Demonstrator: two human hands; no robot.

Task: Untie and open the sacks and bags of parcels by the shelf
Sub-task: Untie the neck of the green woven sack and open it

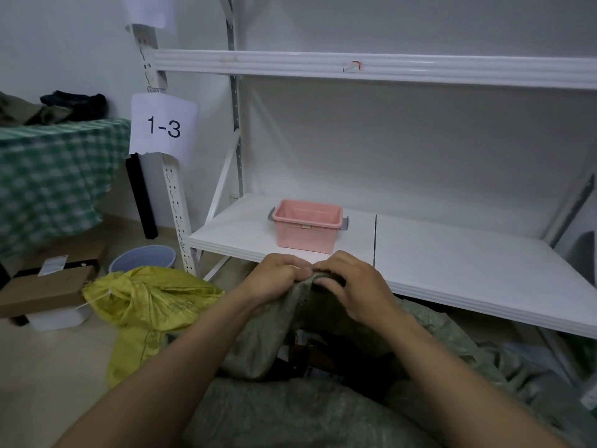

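Grey-green sack, on floor by shelf, is held at its mouth. Left hand grip is curled round cloth; right hand grip is pinched on dark band, prob. the tie. Untying judged underway. Next: band to be loosened, mouth spread.

bin on shelf | near sack before shelf | tied sack left
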